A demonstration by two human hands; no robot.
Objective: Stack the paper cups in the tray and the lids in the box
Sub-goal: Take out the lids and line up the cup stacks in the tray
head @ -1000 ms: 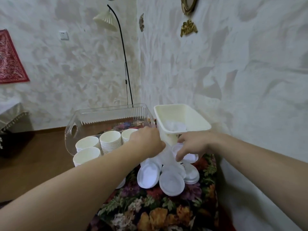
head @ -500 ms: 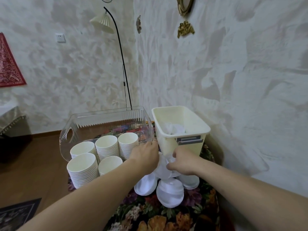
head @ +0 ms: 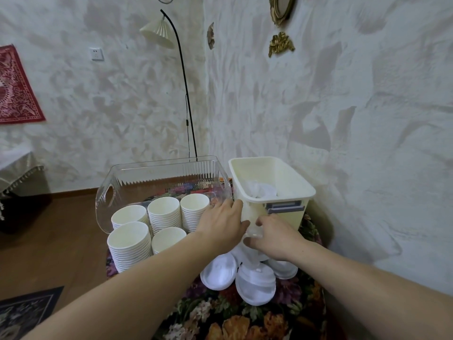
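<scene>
Both hands meet just near of the box (head: 282, 214). The left hand (head: 224, 225) and right hand (head: 275, 235) curl together on what seems a lid (head: 255, 232) between them. More lids (head: 255, 284) lie nearer on the surface (head: 245, 320). Cups (head: 166, 214) stand stacked in the tray (head: 127, 175), left.

no readable text, labels, brands or numbers anywhere

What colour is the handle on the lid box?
Grey-blue, on the cream box's handle, seen in the head view.
</scene>
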